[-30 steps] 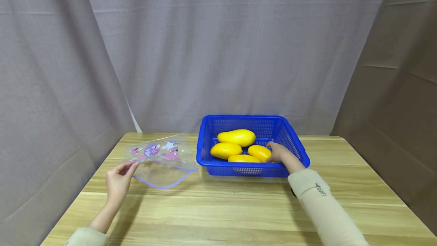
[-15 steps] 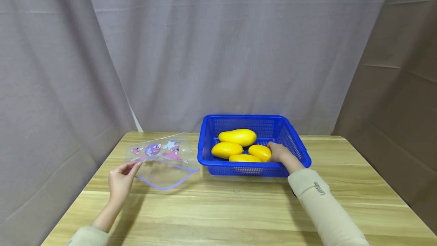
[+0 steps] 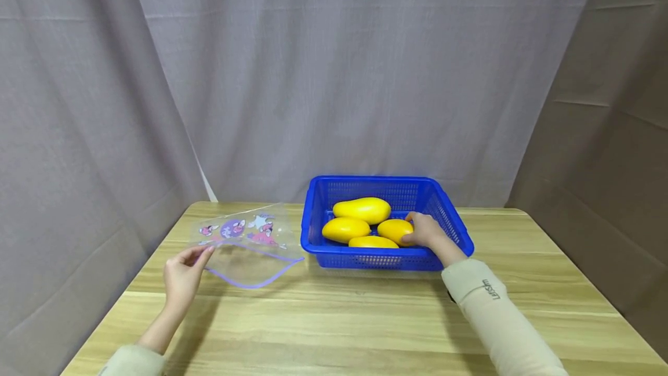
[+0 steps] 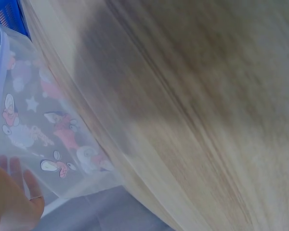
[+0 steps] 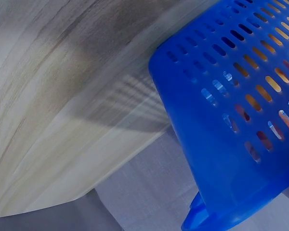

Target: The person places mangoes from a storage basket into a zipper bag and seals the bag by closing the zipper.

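Note:
My left hand (image 3: pixel 182 277) pinches the left end of the purple-edged mouth of a clear zip bag (image 3: pixel 268 271) with cartoon prints. The bag's mouth gapes toward me, and the left wrist view shows its printed side (image 4: pixel 31 127) with my fingers behind the film. Inside a blue plastic basket (image 3: pixel 376 260) lie several yellow mangoes. My right hand (image 3: pixel 430 234) reaches over the basket's front rim and grips the right end of the nearest-right mango (image 3: pixel 394 231), thumb in front and fingers behind. The right wrist view shows only the basket's slotted wall (image 5: pixel 231 96), with the right fingers hidden.
Both the bag and basket rest on a wooden table (image 3: pixel 334 324), the bag left of the basket. Grey curtains (image 3: pixel 360 74) hang behind and at the left, and a brownish cloth (image 3: pixel 600 161) closes off the right side.
My right hand has shifted slightly left onto the right mango, its thumb now over the front of it, and that mango has turned a little. The left hand and bag stay nearly still.

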A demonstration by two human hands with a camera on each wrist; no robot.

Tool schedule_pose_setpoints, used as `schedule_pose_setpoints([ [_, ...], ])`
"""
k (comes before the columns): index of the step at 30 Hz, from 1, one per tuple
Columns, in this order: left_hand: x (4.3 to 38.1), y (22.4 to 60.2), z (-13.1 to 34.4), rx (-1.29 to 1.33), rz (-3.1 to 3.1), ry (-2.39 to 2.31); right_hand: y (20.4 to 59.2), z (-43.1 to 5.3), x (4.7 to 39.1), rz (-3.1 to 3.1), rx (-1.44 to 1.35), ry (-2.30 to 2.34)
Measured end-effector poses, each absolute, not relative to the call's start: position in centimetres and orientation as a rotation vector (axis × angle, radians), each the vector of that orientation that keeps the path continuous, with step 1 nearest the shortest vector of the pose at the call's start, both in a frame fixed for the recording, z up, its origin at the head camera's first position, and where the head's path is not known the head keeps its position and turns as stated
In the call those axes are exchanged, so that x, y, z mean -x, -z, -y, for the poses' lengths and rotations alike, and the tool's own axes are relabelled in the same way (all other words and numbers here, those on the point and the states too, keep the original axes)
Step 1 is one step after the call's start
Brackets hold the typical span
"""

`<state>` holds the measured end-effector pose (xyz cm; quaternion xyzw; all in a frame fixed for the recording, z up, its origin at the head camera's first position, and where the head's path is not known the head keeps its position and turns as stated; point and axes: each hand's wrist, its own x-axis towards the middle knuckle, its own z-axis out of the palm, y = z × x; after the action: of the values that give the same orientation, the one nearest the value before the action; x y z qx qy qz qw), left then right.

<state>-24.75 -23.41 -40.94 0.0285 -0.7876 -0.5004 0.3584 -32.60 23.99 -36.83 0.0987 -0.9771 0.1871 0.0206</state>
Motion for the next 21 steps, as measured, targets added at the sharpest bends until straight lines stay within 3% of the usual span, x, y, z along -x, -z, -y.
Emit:
schedule_pose_setpoints([
  [21,24.66,40.95,23.28,-0.044,2.043,1.260,36.74,-23.86,32.81,2.961,-0.273,-0.576],
])
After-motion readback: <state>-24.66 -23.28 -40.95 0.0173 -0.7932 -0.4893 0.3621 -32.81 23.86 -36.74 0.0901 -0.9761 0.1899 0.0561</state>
